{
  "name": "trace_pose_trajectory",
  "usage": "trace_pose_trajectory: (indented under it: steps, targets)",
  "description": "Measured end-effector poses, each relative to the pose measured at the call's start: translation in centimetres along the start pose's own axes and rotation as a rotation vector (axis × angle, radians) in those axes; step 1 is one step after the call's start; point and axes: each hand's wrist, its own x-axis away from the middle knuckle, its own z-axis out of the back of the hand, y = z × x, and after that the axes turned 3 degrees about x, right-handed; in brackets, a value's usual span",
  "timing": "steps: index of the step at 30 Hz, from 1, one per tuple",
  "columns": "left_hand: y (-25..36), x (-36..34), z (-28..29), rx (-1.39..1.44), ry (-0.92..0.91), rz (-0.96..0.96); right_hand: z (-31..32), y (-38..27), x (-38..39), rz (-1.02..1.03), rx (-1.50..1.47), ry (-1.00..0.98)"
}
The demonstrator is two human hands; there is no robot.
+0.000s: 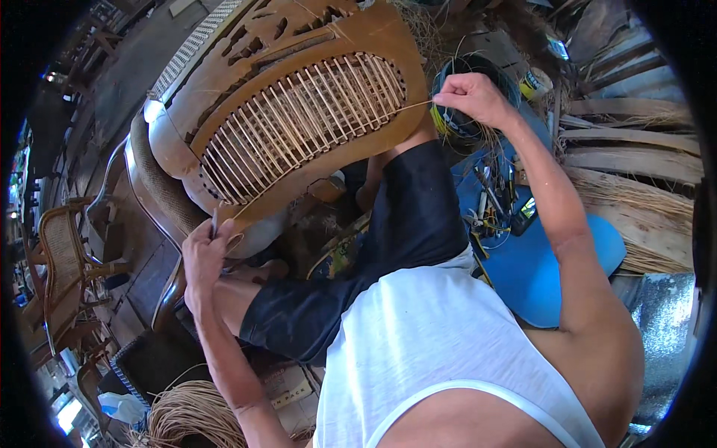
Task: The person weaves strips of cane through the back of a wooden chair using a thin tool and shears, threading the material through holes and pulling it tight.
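Note:
A carved wooden chair frame [407, 63] leans in front of my knees. Its oval opening is strung with pale cane strands [299, 116], running across it through holes along the rim. Out past the right end of the oval, my right hand [474, 98] pinches a thin cane strand [418, 105] between thumb and fingertips, drawn taut from the frame. My left hand [205, 257] is closed at the lower left edge of the frame. A slim dark tool [215, 224] sticks up from its fingers, its kind unclear, and a loose loop of cane shows beside them.
At the right, hand tools [489, 205] lie on a blue surface [523, 272], with a dark bucket [478, 75] beyond. Split cane bundles [635, 201] fill the far right. A coil of cane [198, 414] sits lower left, near a wooden chair [63, 257].

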Motion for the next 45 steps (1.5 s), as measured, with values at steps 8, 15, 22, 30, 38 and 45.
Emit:
trace_pose_trajectory:
  steps: [8,15,22,30,38,45]
  targets:
    - [-2.7,1.1,2.1,-0.1,0.073,0.105,-3.4,-3.7,-0.7,0.032,-0.063,0.009]
    - [-3.6,0.2,1.7,-0.082,0.095,0.044,-2.5,-2.5,-0.9,-0.01,-0.032,-0.061]
    - [-1.7,1.6,3.0,-0.06,0.166,0.076,-2.3,-2.5,-0.9,0.014,-0.023,-0.043]
    - [-4.9,0.4,2.0,0.059,0.131,0.044,-2.4,-2.0,-1.8,0.042,-0.079,-0.085]
    - [-5.0,0.3,1.4,0.238,0.103,0.002,-2.1,-2.9,-1.0,0.025,-0.086,-0.061]
    - [-6.4,-1.3,1.7,0.305,0.129,-0.022,-3.3,-2.6,-0.6,0.034,-0.038,0.042]
